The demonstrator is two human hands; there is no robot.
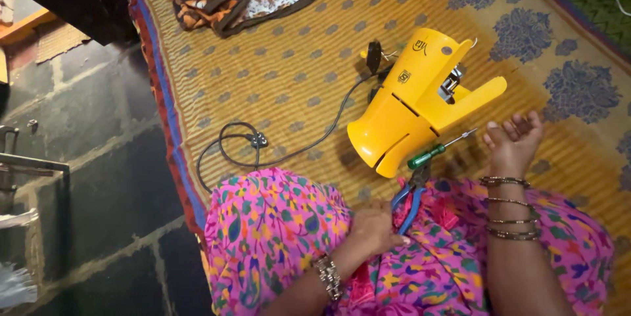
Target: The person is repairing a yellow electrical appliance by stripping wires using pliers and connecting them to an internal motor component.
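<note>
Your left hand [374,227] rested on blue-handled pliers [411,199], grip unclear; your right hand [513,142] lay open, empty, at three o'clock from the green screwdriver [439,149].

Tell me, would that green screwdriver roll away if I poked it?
Probably a little: the green screwdriver looks round-handled, so it could roll. But it lies on the woven mat against the yellow plastic housing, which would likely stop it. It looks stiff and light.
</note>
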